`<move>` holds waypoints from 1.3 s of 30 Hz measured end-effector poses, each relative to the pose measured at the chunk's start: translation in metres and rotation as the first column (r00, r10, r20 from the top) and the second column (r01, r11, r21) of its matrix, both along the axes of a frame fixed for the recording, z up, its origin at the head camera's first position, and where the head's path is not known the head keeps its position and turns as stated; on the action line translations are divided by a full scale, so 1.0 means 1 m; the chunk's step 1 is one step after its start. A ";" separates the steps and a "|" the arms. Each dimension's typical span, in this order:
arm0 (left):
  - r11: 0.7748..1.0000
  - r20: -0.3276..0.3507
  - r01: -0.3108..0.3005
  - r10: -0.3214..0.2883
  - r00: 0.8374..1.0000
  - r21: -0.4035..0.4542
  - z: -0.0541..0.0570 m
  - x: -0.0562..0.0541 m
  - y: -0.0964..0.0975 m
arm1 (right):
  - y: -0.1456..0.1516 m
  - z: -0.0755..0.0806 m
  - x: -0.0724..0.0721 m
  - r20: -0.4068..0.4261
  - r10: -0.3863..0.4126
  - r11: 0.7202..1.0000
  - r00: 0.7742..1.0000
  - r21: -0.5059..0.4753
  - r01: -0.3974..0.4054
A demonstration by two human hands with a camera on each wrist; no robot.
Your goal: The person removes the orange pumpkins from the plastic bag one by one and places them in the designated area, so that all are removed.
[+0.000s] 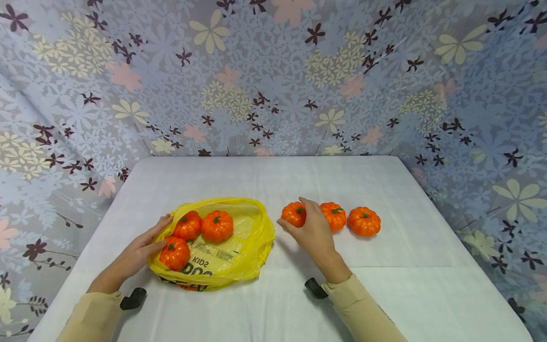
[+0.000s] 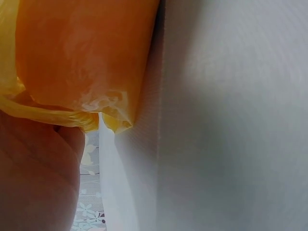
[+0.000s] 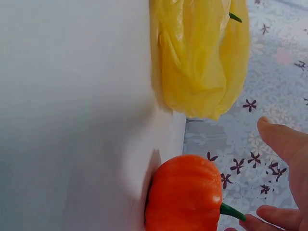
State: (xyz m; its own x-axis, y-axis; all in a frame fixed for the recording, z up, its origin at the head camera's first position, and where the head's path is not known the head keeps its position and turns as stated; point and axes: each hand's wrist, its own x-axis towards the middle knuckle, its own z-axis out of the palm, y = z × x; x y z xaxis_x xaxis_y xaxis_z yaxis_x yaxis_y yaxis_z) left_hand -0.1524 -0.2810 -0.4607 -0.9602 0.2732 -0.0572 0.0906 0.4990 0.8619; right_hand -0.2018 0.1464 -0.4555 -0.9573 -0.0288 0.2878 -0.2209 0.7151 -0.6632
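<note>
A yellow plastic bag (image 1: 252,266) lies with its mouth spread wide, mirrored black lettering showing inside. Three small orange pumpkins with green stems, one of them the pumpkin (image 1: 217,226), sit in it. My left hand (image 1: 136,254) grips the bag's left rim, thumb over the edge and fingers along the outside. To the right of the bag, my right hand (image 1: 311,232) is over a loose pumpkin (image 1: 292,214), thumb and index finger spread on either side. In the right wrist view the thumb stands apart from this pumpkin (image 3: 185,192), with other fingers by its stem.
Two more pumpkins stand right of my right hand, a nearer pumpkin (image 1: 334,217) partly behind it and an outer pumpkin (image 1: 364,222). A white cloth (image 1: 273,178) covers the table. Floral fabric (image 1: 273,85) hangs behind and at both sides.
</note>
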 end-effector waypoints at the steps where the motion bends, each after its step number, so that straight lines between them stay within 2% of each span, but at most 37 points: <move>1: 1.000 0.003 0.000 0.000 1.000 -0.001 0.000 0.000 0.000 | -0.001 0.000 0.000 0.000 0.005 1.000 1.000 -0.005 -0.005; 11: 1.000 0.011 -0.005 0.005 1.000 -0.011 0.000 0.000 -0.001 | -0.008 0.003 0.001 -0.035 0.032 0.999 0.999 -0.026 -0.033; 15: 1.000 0.011 -0.007 0.007 1.000 -0.014 0.000 0.000 -0.001 | -0.013 0.004 0.002 -0.031 0.045 0.999 0.999 -0.008 -0.045; 22: 1.000 0.007 -0.003 0.003 1.000 -0.016 0.000 -0.001 -0.001 | -0.019 0.006 0.002 -0.082 0.054 0.999 0.995 0.001 -0.055; 28: 1.000 0.002 -0.003 0.003 1.000 -0.030 0.000 -0.001 -0.001 | -0.026 0.006 0.002 -0.088 0.081 0.997 0.993 -0.001 -0.082; 32: 1.000 0.001 -0.002 0.002 1.000 -0.029 0.000 -0.002 -0.002 | -0.035 0.006 0.004 -0.067 0.106 0.994 0.992 -0.028 -0.108; 39: 1.000 0.009 -0.008 0.008 1.000 -0.023 -0.003 -0.003 -0.002 | -0.056 0.006 0.004 0.042 0.212 0.974 0.976 -0.088 -0.207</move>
